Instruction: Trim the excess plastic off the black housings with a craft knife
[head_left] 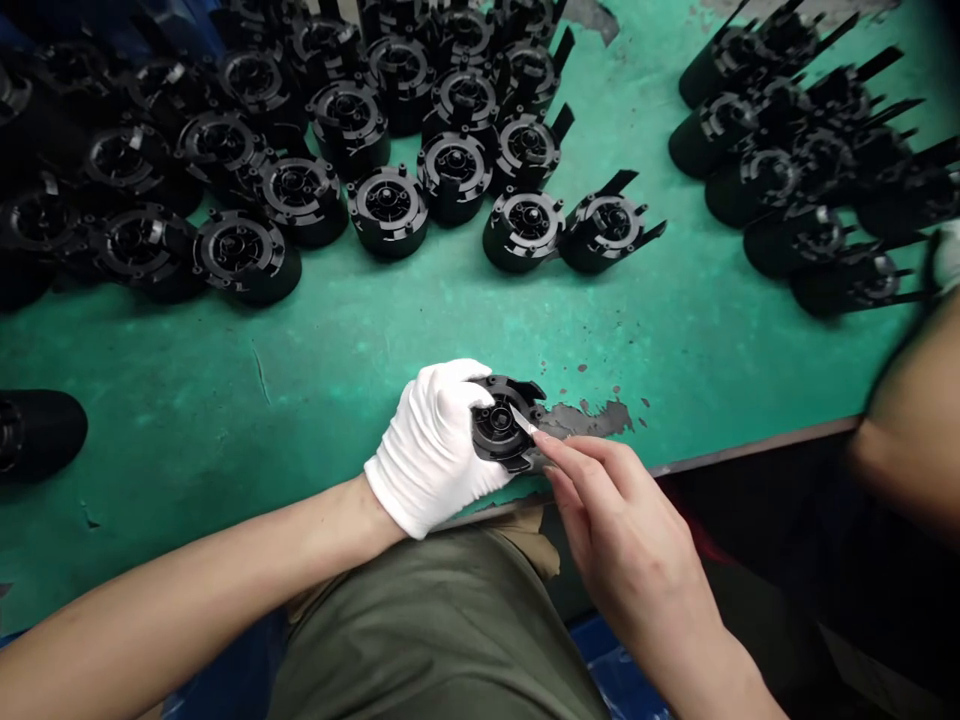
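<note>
My left hand, in a white glove, is wrapped round a black plastic housing near the front edge of the table. The housing's round, ribbed end faces up towards me. My bare right hand grips a small knife between thumb and fingers. Its pale blade points up and left, over the inner part of the housing's round face; whether the tip touches it I cannot tell. The knife's handle is mostly hidden in my fingers.
Several rows of similar black housings stand across the back and left of the green table. Another group stands at the right. One black part lies at the left edge. Another person's arm reaches in from the right.
</note>
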